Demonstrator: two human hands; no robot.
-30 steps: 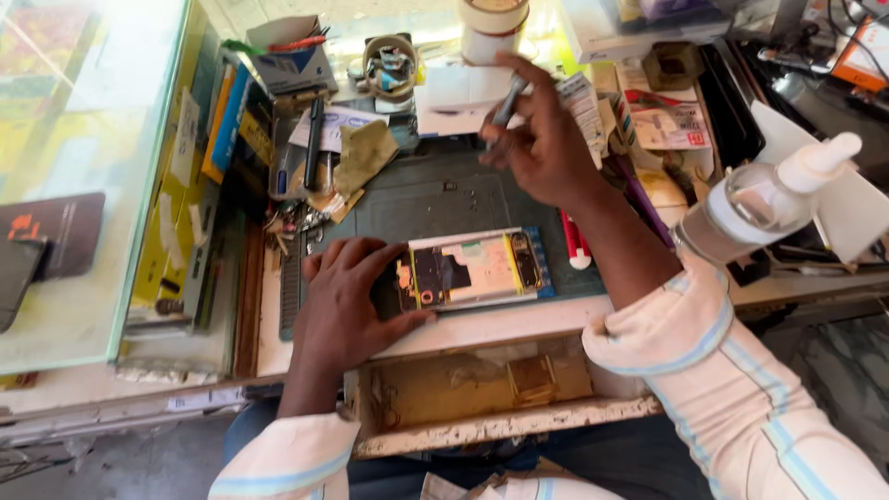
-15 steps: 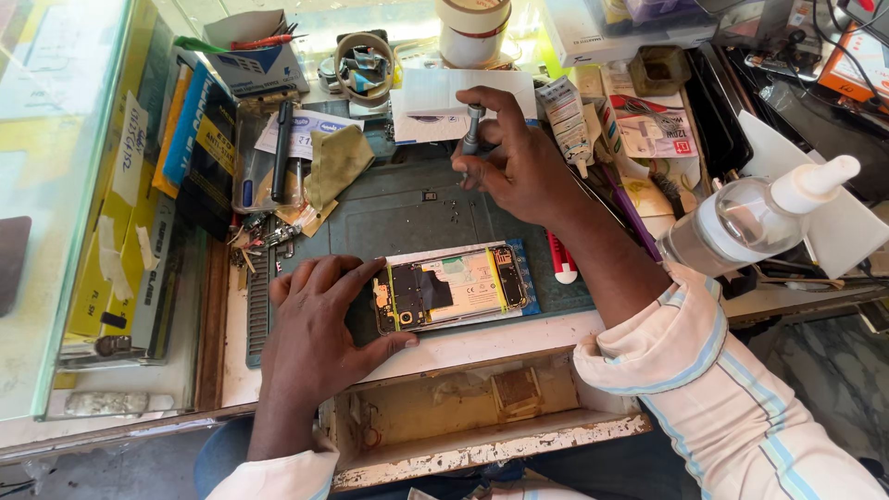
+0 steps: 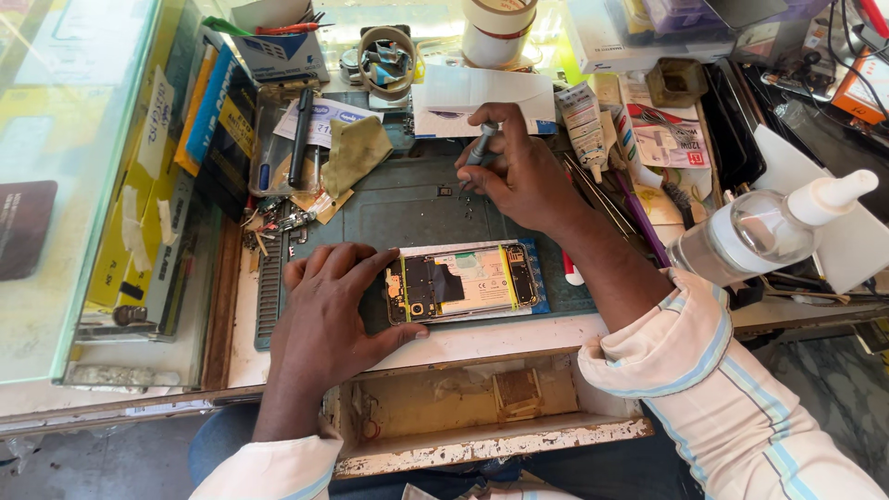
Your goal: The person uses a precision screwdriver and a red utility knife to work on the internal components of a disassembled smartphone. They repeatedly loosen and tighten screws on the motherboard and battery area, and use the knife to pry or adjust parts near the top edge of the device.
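Right hand (image 3: 523,176) drawn back from the far clutter, fingers pinching a slim grey screwdriver (image 3: 481,146) over the dark green mat (image 3: 407,208); left hand (image 3: 324,310), fingers spread, pins the opened back-off smartphone (image 3: 463,282) at the surface's near edge.

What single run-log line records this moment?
left hand: flat beside opened phone, steadying | right hand: holds screwdriver over green mat

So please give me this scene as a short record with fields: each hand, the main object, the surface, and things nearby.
left hand: flat on the mat, steadying the left end of the opened phone
right hand: fingers grip a small grey screwdriver, tip down on the mat
opened phone: back cover off, internals showing
surface: dark green work mat
nearby: clear pump bottle, tape roll, open wooden drawer
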